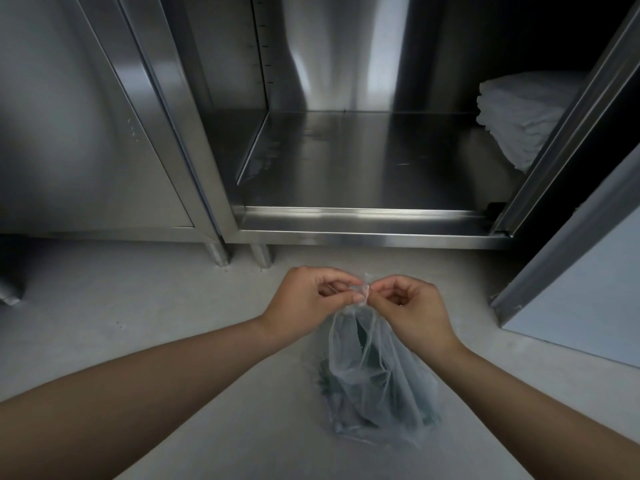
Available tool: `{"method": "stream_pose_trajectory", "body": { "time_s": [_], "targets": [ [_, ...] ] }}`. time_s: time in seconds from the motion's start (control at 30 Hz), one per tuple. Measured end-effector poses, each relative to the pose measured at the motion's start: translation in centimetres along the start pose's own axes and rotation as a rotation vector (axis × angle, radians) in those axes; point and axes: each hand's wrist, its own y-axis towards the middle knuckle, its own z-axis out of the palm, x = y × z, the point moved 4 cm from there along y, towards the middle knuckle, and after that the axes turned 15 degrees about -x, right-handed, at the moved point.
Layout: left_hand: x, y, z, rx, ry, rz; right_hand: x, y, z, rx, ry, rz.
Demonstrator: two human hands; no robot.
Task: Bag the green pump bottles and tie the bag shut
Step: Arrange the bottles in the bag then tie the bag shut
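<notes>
Both hands are up at the neck of the bag now, low over the floor (pixel 145 327) in front of the open cabinet. The left hand (pixel 311 296) is curled tight, thumb and forefinger pinching the gathered plastic at the very top of the clear bag (pixel 377 379). The right hand (pixel 412 306) mirrors it from the other side, fingers folded in, fingertips nipping the same twisted bunch of plastic, so the 2 hands nearly touch at the knot point. Whether a knot is actually formed in that bunch, I cannot tell, it is too small and crumpled to read.

Below the hands the bag hangs and spreads out, its lower end resting on the grey floor. Inside it, dark green shapes, the green pump bottles (pixel 363 386), lying jumbled toward the bottom; the plastic is cloudy, so I cannot count them or make out the pumps.

Behind all this, the steel cabinet (pixel 374 220) stands open on short legs, its lower shelf bare and shiny across the middle. At the right end of that shelf sits a stack of folded white cloths (pixel 519 116), partly hidden by the door frame. The open cabinet door (pixel 581 265) angles out on the right, well apart from the bag. A closed steel panel (pixel 86 133) fills the left side
</notes>
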Motion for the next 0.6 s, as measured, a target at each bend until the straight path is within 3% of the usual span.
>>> {"method": "stream_pose_trajectory", "body": {
  "time_s": [0.3,0.43,0.6],
  "targets": [
    [0.4,0.6,-0.7,-0.055,0.061,0.006,0.2,0.1,-0.9,0.037,-0.114,-0.087],
    [0.6,0.9,-1.2,-0.072,0.057,0.018,0.8,-0.1,0.1,0.17,-0.162,-0.153],
    [0.9,1.1,-1.9,-0.099,0.053,0.031,0.4,-0.3,1.7,0.273,-0.172,-0.11]
  ]
}}
